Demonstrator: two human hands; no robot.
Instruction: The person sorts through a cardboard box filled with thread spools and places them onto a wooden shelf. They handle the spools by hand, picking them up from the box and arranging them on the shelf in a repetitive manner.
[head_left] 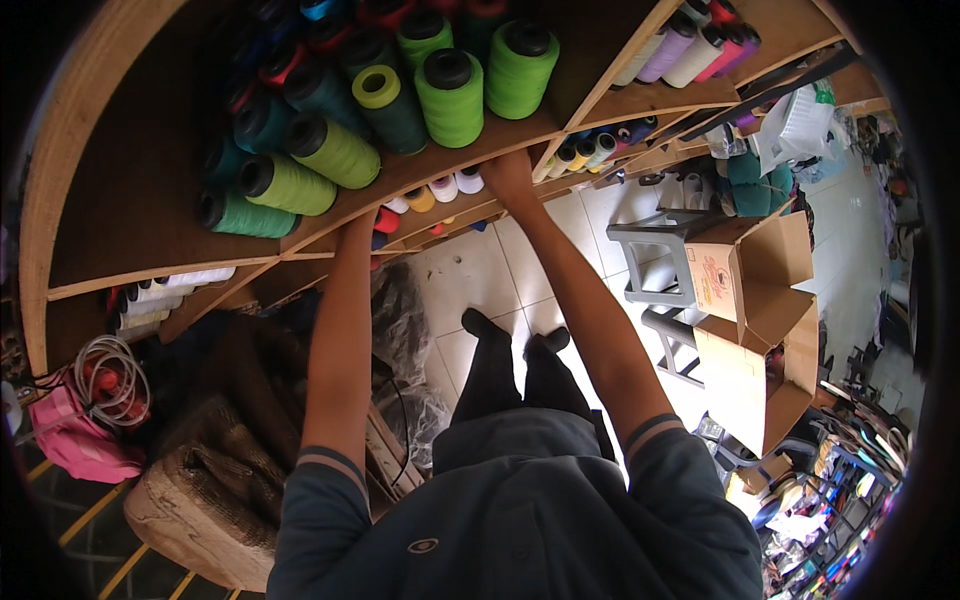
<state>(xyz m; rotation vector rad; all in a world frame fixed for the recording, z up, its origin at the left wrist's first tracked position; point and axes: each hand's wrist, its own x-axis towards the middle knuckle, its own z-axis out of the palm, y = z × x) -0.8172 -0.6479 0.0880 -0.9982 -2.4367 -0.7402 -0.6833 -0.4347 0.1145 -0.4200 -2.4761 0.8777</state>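
Observation:
Both my arms reach forward into a wooden shelf unit filled with cones of thread. My right hand (508, 180) goes in under the upper board, beside a white thread cone (468, 181); its fingers are out of sight behind the board. My left forearm (340, 340) runs up to the same board edge, close to a red thread cone (386, 220), and the left hand itself is hidden beneath it. On the board above stand bright green thread cones (450, 100), with a dark green cone topped in yellow (390, 108) and lime cones (333, 150) lying tilted.
At right, open cardboard boxes (745, 290) sit on grey plastic stools (655, 250). A brown draped cloth (225, 475) and a pink bag (85, 430) with a coiled cable (110, 378) lie at left. Clear plastic wrapping (405, 320) is on the tiled floor (470, 265) near my feet.

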